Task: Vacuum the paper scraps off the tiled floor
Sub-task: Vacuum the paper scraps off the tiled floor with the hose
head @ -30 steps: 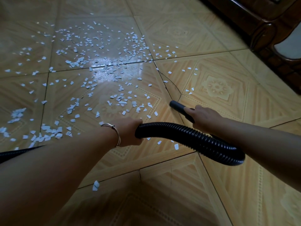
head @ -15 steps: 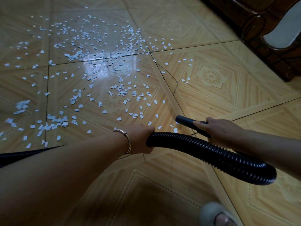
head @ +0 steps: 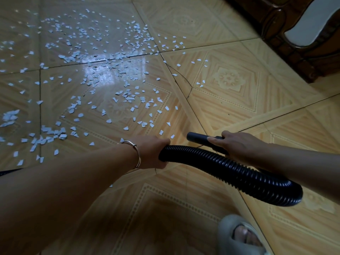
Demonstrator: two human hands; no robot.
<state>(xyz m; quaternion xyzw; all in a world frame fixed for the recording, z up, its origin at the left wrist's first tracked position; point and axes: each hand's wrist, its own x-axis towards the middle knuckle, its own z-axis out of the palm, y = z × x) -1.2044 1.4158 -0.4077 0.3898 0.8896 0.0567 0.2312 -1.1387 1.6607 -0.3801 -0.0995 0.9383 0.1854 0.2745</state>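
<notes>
readable text: nothing is showing | paper scraps [head: 132, 109]: appearing blank, too small to tell | black hose [head: 230, 172]: showing no legible label or brand

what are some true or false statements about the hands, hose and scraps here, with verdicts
1. The left hand grips the ribbed black hose. True.
2. The right hand holds a broom. False: its fingers curl round the hose's smooth nozzle.
3. Paper scraps lie scattered on the tiled floor. True.
4. The left wrist is bare. False: it wears a metal bangle.
</notes>
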